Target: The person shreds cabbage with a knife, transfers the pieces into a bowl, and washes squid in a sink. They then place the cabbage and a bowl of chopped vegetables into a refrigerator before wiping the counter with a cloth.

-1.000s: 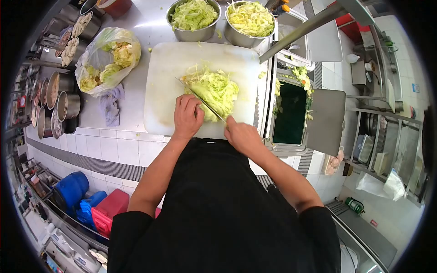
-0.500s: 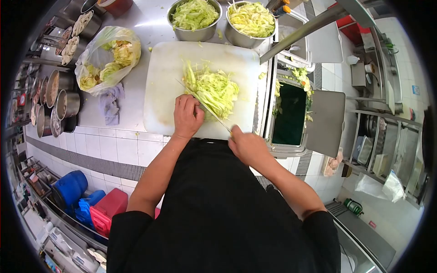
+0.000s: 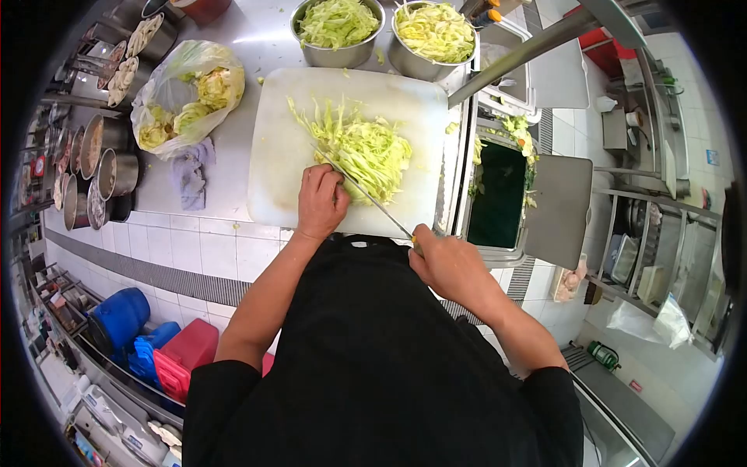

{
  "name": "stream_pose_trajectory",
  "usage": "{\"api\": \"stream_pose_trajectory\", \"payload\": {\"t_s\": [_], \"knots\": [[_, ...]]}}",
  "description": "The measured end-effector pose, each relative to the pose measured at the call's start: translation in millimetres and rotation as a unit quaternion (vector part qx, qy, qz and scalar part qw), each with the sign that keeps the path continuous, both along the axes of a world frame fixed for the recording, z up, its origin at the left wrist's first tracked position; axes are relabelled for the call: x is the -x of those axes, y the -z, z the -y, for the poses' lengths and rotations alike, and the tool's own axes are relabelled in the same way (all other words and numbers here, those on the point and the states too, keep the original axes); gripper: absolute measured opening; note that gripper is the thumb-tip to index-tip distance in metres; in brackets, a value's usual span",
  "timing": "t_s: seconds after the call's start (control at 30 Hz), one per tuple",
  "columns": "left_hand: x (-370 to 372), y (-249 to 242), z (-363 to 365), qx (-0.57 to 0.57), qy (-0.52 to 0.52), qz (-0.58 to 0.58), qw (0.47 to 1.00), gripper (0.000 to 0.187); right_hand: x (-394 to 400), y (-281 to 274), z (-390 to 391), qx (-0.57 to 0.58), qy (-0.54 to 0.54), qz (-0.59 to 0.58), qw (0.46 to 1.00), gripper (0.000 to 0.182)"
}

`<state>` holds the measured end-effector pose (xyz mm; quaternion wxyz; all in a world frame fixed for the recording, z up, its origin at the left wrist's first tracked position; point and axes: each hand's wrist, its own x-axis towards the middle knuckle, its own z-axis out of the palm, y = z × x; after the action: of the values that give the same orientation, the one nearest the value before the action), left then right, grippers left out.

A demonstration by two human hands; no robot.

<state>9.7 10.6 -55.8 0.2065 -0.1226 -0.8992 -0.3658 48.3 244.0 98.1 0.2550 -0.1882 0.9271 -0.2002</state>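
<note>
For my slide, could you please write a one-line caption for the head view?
Right hand draws a knife through shredded cabbage on a white cutting board, left hand steadying it.

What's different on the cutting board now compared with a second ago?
The right hand has drawn back toward the body, pulling the knife through the cabbage; it was at the board's near edge before. More shreds now fan out toward the far left of the cutting board. The left hand stayed pressed on the cabbage. The two bowls and the bag did not move.
</note>
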Motion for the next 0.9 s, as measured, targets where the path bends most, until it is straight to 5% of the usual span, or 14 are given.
{"api": "stream_pose_trajectory", "payload": {"t_s": [0.23,0.53,0.73,0.9], "knots": [[-7.6,2.2,4.4,-0.043,0.016,-0.019,0.999,0.023,33.4,99.9,42.9,0.039,0.037,-0.064,0.997,0.022],[-7.8,4.3,1.1,-0.026,-0.002,0.002,1.000,0.024,2.6,-1.8,-2.2,-0.010,-0.020,0.010,1.000,0.022],[-10.4,4.7,-1.1,-0.050,-0.001,0.002,0.999,0.024,18.6,96.0,24.9,0.005,0.019,-0.046,0.999,0.023],[-15.6,-2.2,4.8,-0.050,0.022,0.004,0.999,0.026,41.3,91.9,34.0,0.050,-0.019,-0.082,0.995,0.024]]}}
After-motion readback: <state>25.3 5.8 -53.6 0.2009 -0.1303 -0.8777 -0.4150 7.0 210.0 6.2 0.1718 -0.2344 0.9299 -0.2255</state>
